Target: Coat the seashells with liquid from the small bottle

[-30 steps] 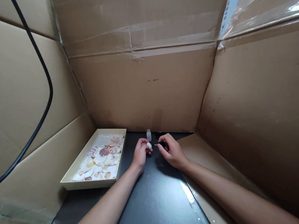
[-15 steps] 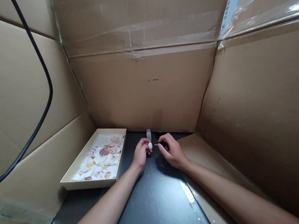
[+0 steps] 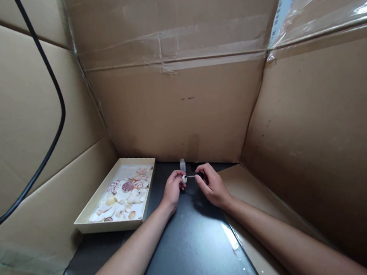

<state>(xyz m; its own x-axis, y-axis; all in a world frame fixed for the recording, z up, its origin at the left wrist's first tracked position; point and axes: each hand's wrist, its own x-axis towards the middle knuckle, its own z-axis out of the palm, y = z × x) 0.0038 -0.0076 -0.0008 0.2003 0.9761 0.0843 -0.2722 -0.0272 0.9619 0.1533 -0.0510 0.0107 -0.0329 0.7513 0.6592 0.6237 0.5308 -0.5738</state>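
Between the fingertips of my left hand (image 3: pixel 172 187) is a small white ribbed shell (image 3: pixel 184 179). My right hand (image 3: pixel 212 186) is closed on a black-capped applicator brush (image 3: pixel 191 176), its thin pale stem pointing left. The tip of the brush meets the shell's face, where a dark spot shows. Just behind my left hand's fingers stands a small translucent bottle (image 3: pixel 182 165), upright and without a cap. Both hands are above the dark tabletop, a short way apart.
A cream tray (image 3: pixel 114 225) with several seashells (image 3: pixel 128 186) lies to the left. Cardboard walls (image 3: pixel 175 112) enclose the dark table (image 3: pixel 183 248) at the back and sides. A flat cardboard piece (image 3: pixel 249 191) lies under my right forearm. A black cable (image 3: pixel 58 93) hangs at upper left.
The brush tip has moved left onto the shell, and more of its stem shows. The shell has turned slightly in my left hand, and a dark spot now shows on it.
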